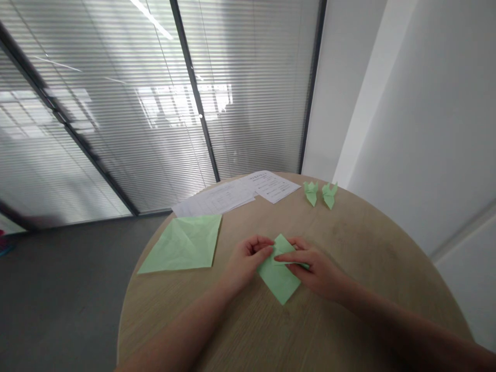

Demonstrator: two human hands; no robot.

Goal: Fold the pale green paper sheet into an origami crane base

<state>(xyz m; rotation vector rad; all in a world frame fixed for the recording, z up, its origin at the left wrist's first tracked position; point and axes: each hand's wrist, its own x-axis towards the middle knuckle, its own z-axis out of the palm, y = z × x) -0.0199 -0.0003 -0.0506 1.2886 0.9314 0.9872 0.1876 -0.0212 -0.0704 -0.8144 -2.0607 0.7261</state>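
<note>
A partly folded sheet of green origami paper (279,283) lies on the table in front of me, one corner pointing towards me. My left hand (250,256) grips its left edge, thumb on top and fingers curled close. From the right, my right hand (315,266) has a raised flap of the same paper between its fingers, the index finger stretched across the top. Part of the paper is hidden under the fingers of both hands.
Left of my hands lies a larger creased green sheet (184,243). Printed white papers (228,194) overlap along the far edge of the round wooden table (372,248). Two small folded green paper figures (310,193) stand at the back right. Glass partitions with blinds (256,103) rise behind.
</note>
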